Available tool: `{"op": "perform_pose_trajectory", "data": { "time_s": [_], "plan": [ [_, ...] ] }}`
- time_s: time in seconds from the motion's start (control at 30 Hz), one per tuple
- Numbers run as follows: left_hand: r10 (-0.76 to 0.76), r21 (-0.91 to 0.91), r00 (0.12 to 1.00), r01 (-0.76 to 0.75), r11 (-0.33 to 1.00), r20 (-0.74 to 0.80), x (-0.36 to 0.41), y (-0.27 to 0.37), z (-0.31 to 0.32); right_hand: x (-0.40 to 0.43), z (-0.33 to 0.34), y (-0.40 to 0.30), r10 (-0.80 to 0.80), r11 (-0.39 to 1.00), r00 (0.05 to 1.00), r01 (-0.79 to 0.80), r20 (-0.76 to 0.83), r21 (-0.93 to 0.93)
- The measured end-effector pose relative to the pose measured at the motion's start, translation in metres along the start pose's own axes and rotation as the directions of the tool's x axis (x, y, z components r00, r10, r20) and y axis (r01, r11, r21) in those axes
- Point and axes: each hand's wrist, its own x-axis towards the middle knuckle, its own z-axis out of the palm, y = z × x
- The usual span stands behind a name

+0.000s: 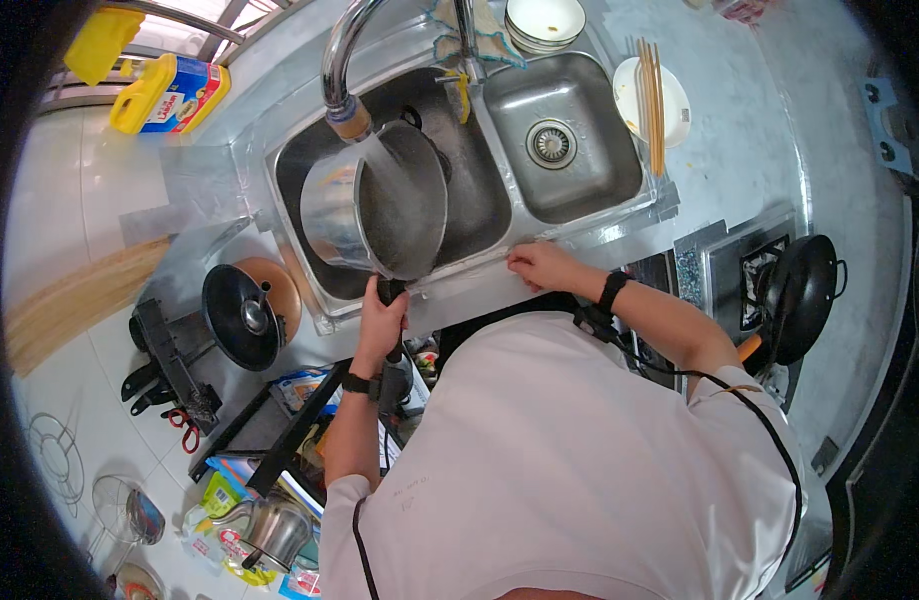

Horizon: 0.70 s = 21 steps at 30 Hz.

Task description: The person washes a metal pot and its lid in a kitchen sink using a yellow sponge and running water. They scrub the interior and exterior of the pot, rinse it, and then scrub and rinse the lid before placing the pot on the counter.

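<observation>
My left hand (381, 322) grips the black handle of a metal saucepan (330, 214). The pan is tipped over the large left basin (478, 195) of a stainless steel sink, its mouth turned to the right. Water sprays into it from a curved chrome faucet (338, 67). My right hand (540, 266) is at the sink's front edge, fingers curled, with nothing visible in them. Behind the pan, a dark object (411, 116) in the basin is partly hidden. The small right basin (579, 172) has a strainer drain (552, 144).
Stacked white bowls (546, 21) stand behind the sink. Chopsticks (651, 105) lie across a white plate (677, 112) at right. A black wok (801, 300) sits on the stove. Leftward are a black pan (238, 330), a knife rack (171, 367) and a yellow detergent jug (171, 94).
</observation>
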Motion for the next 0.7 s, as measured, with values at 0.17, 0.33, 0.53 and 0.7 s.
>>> {"op": "perform_pose_trajectory", "data": {
  "time_s": [0.17,0.33,0.53,0.7],
  "plan": [
    [0.03,-0.007,0.999,-0.03,1.0,-0.025,0.001,-0.011,0.001,0.002,0.002,0.004,0.003,0.999,1.0,-0.002,-0.019,0.035],
    [0.002,0.075,0.996,0.005,0.997,-0.089,0.001,-0.016,-0.005,0.004,0.001,0.007,0.009,0.998,1.0,-0.009,-0.008,0.068],
    [0.076,0.096,0.989,-0.063,0.993,-0.128,0.003,-0.011,-0.007,0.004,-0.003,-0.003,0.083,0.994,0.996,-0.086,0.034,0.066],
    [0.061,0.001,0.986,-0.062,0.998,-0.154,0.004,-0.007,-0.002,0.01,-0.02,-0.017,-0.249,0.93,0.959,0.198,-0.134,-0.311]
  ]
}}
